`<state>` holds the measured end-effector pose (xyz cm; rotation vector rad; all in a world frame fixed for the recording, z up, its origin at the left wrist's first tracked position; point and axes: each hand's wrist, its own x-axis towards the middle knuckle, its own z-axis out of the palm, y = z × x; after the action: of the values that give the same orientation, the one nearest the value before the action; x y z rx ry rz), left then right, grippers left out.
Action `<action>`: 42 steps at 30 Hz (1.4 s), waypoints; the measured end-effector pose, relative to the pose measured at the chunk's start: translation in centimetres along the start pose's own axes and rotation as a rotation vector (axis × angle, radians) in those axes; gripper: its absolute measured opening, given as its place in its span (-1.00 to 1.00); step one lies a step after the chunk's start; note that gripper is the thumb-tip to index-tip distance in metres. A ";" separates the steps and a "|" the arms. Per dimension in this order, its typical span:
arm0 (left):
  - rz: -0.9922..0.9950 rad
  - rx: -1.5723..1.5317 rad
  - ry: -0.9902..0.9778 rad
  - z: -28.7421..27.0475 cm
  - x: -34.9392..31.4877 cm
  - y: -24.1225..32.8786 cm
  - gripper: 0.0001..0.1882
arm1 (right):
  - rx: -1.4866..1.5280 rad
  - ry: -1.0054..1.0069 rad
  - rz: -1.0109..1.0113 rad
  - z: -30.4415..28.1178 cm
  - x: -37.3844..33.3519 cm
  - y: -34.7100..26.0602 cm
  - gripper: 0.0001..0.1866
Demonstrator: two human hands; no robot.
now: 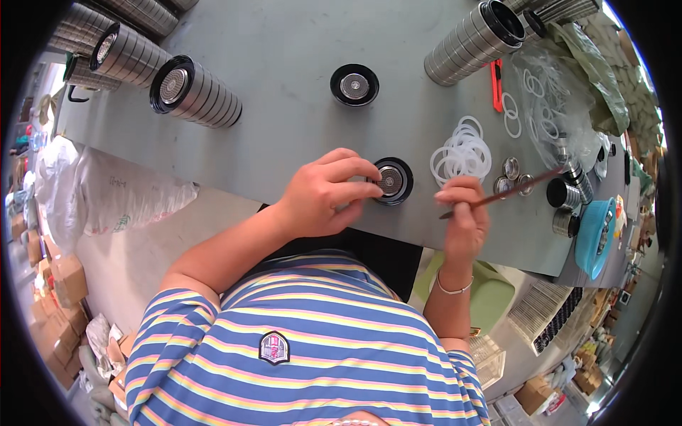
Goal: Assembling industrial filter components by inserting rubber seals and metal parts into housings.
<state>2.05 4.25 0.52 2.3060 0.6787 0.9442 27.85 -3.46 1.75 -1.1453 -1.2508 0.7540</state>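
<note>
Looking down through the head view, I find the left hand (323,192) with bent fingers at the left rim of a round black lid with a silver textured centre (391,182), which lies near the front edge of the grey table (298,92). I cannot tell whether those fingers grip it or only touch it. Apart from the left, the right hand (465,220) is pinched around a brown tapered stick (515,187), whose dark tip is clear of the lid. Just beyond that hand I see a pile of translucent white rings (474,147); farther back, a second round black lid with a silver centre (354,86) sits between a left ribbed silver stack (206,96) and a right ribbed silver stack (462,53).
</note>
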 end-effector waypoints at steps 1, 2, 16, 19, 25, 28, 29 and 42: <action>-0.009 0.011 0.021 0.0 0.2 0.4 -0.73 | -0.118 0.025 -0.159 -0.3 0.6 -0.5 -0.74; -0.014 0.008 0.021 0.1 0.4 0.6 -0.73 | -0.118 0.022 -0.155 -0.6 0.5 -0.7 -0.74; -0.043 0.147 0.013 2.3 0.7 1.1 -0.55 | -0.478 -0.190 -0.113 1.0 1.5 -1.5 -0.91; -0.036 0.143 0.011 2.4 0.6 0.9 -0.51 | -0.517 -0.255 -0.159 0.8 1.6 -1.7 -0.89; -0.041 0.001 0.078 2.8 0.7 0.3 -0.49 | -0.327 -0.388 -0.061 2.5 1.0 -2.0 -0.90; -0.092 -0.134 0.076 3.2 0.3 -0.2 -0.37 | -0.277 -0.317 -0.063 4.0 1.0 -1.1 -0.92; -0.093 -0.131 0.077 3.1 0.4 -0.1 -0.37 | -0.275 -0.319 -0.064 4.4 1.3 -0.8 -0.92; -0.132 -0.191 0.046 2.6 0.7 0.3 0.07 | -0.626 -0.186 -0.200 2.6 1.8 -1.9 -0.94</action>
<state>4.54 3.74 -0.55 2.0530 0.7183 0.9599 25.41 -1.72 3.96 -1.4371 -1.8029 0.3225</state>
